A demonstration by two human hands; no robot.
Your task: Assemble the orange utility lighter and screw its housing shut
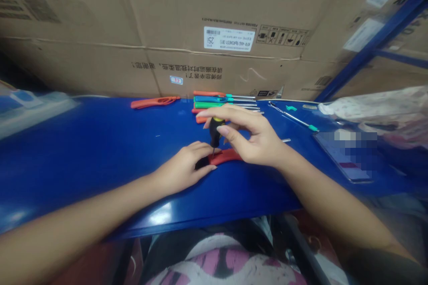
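Note:
My right hand (252,136) grips a small black screwdriver (215,132) with a yellow band, held upright. Its thin tip meets an orange plastic handle (228,156) lying on the blue table. My left hand (182,164) rests at the left end of that handle, thumb on the near side and fingers on the far side, steadying it. A dark part shows between thumb and fingers; I cannot tell what it is. A metal rod (286,140) shows to the right, past my right hand, seemingly in line with the handle.
Behind my hands lie several rods with orange, blue and green handles (209,105). An orange handle (155,102) lies further left. On the right are a rod with a teal end (294,116), a phone (347,160) and a patterned cloth (364,107). A large cardboard box (100,22) stands behind.

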